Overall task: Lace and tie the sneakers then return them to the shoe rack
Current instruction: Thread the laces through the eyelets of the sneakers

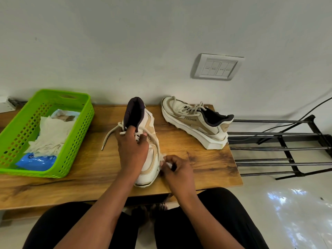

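Note:
A white and beige sneaker (152, 159) lies on the wooden table (89, 177), toe towards me and dark heel collar away. My left hand (132, 150) lies over its lacing area, fingers curled round the lace there. One loose lace end (109, 136) trails off to the left. My right hand (177, 168) sits just right of the shoe's toe and pinches something small and white, probably the other lace end. The second sneaker (195, 121), laced and marked FASHION, stands at the table's back right.
A green perforated basket (75, 141) with cloths and a blue packet sits on the table's left part. A black metal shoe rack (280, 148) stands to the right of the table. The white wall behind carries a switch panel (218, 66). My knees are under the table's front edge.

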Motion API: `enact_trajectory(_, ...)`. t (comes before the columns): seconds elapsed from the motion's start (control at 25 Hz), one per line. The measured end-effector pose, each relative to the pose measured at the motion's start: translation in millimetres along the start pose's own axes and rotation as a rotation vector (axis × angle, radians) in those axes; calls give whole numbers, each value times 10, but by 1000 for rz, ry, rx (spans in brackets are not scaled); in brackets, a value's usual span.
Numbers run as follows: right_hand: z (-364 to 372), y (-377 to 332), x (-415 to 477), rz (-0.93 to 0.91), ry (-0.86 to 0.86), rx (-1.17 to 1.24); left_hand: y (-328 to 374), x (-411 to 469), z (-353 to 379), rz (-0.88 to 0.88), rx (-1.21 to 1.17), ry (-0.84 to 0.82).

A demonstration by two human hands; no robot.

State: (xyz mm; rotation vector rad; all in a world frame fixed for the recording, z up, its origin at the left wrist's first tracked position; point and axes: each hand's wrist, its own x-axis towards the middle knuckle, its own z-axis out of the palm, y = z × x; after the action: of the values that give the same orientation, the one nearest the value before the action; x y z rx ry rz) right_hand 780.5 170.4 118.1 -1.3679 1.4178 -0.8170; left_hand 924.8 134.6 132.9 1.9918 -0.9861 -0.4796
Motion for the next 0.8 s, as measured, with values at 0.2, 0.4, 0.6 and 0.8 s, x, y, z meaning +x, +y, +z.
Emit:
enact_trajectory(0.2,-10,42,-163,-4,-10,38,13,-4,28,13,32,36)
enact_trajectory(0.4,123,-56,65,20,154,110,1,-18,25,15,9,28)
enact_trajectory(0.6,104,30,-457,98,-5,102,24,-1,54,-2,-4,72)
enact_trajectory(0.8,153,-28,-62,102,176,130,-37,38,88,-24,-17,64)
